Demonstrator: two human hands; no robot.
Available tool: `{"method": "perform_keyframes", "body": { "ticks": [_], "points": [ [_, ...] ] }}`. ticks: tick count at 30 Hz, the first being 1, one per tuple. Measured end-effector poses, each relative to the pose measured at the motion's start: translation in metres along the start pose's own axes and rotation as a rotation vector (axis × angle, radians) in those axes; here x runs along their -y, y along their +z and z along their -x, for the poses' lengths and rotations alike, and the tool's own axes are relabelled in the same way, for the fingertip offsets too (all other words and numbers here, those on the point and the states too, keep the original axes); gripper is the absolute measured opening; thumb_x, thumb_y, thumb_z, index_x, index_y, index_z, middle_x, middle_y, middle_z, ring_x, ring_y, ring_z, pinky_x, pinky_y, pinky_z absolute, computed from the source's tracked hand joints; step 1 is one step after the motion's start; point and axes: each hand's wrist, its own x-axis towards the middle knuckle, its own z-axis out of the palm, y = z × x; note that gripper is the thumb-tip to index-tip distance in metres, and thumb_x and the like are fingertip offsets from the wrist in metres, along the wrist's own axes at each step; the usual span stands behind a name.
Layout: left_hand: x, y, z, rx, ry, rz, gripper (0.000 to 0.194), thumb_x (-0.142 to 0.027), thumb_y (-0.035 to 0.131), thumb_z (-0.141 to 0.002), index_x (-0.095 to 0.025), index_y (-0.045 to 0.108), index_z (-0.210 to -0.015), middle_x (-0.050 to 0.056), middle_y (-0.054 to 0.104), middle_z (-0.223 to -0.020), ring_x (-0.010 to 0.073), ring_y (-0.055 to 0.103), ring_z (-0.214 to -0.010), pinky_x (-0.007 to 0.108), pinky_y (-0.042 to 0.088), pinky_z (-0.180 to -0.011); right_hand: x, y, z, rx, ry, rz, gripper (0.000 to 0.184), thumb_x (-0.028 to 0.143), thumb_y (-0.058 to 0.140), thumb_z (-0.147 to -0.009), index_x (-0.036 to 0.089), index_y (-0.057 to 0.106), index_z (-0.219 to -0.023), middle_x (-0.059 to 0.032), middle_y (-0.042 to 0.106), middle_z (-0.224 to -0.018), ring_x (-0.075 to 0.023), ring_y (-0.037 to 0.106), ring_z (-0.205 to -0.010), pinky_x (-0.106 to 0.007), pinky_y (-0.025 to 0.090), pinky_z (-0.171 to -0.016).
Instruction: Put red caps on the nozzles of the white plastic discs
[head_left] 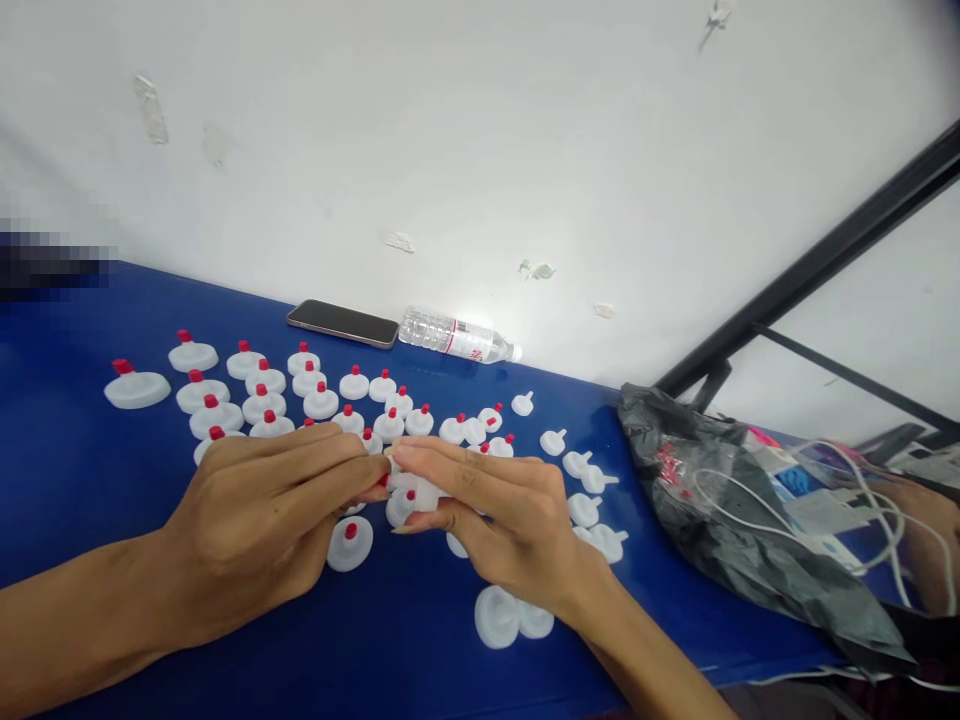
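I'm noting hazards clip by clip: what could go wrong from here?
The small red tip might slip from the left hand, as the fingers mostly cover it. The right hand holds a white piece amid crowded caps, so either hand could knock some. The bottle lies on its side and might roll if bumped.

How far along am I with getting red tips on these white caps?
Most look done: the white caps at left and centre mostly wear red tips. In progress: your right hand holds another cap, your left hand a red tip. Seemingly left: the bare-spouted caps at right. The bottom pair I can't tell.
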Motion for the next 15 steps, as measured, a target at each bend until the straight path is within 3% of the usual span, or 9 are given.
{"method": "perform_keyframes", "body": {
  "ticks": [4, 8, 12, 15],
  "points": [
    [0.002, -0.001, -0.001, -0.011, 0.040, -0.033, 0.035, 0.004, 0.050, -0.112, -0.022, 0.069, -0.125, -0.001, 0.083, -0.099, 0.0148, 0.080, -0.083, 0.027, 0.064, -0.075, 0.001, 0.003, 0.000, -0.015, 0.052, 0.043, 0.055, 0.017, 0.076, -0.114, 0.040, 0.076, -0.164, -0.0008, 0.082, -0.158, -0.0293, 0.091, -0.128, -0.039, 0.082, -0.097],
    [0.006, -0.001, -0.007, -0.018, 0.096, -0.040, 0.034, 0.004, 0.053, -0.109, -0.021, 0.071, -0.124, -0.002, 0.082, -0.095, 0.0146, 0.080, -0.080, 0.026, 0.063, -0.070, 0.000, 0.005, 0.000, -0.027, 0.030, 0.043, 0.060, 0.016, 0.076, -0.115, 0.042, 0.071, -0.169, -0.0015, 0.081, -0.160, -0.0286, 0.092, -0.124, -0.037, 0.082, -0.098],
    [0.003, 0.001, -0.012, -0.062, 0.064, -0.011, 0.030, 0.000, 0.050, -0.114, -0.021, 0.070, -0.120, -0.002, 0.082, -0.094, 0.0125, 0.079, -0.078, 0.023, 0.062, -0.066, -0.005, 0.008, 0.002, -0.089, -0.176, 0.265, 0.071, 0.006, 0.066, -0.118, 0.036, 0.056, -0.182, -0.0016, 0.080, -0.163, -0.0200, 0.091, -0.127, -0.023, 0.079, -0.097],
    [0.001, 0.002, -0.011, -0.092, 0.031, 0.030, 0.030, 0.000, 0.046, -0.117, -0.020, 0.068, -0.118, -0.003, 0.079, -0.091, 0.0091, 0.074, -0.073, 0.020, 0.060, -0.064, -0.006, 0.009, 0.001, -0.127, -0.299, 0.372, 0.074, 0.001, 0.071, -0.114, 0.026, 0.056, -0.182, -0.0046, 0.080, -0.163, -0.0160, 0.088, -0.131, -0.018, 0.073, -0.107]
  ]
}}
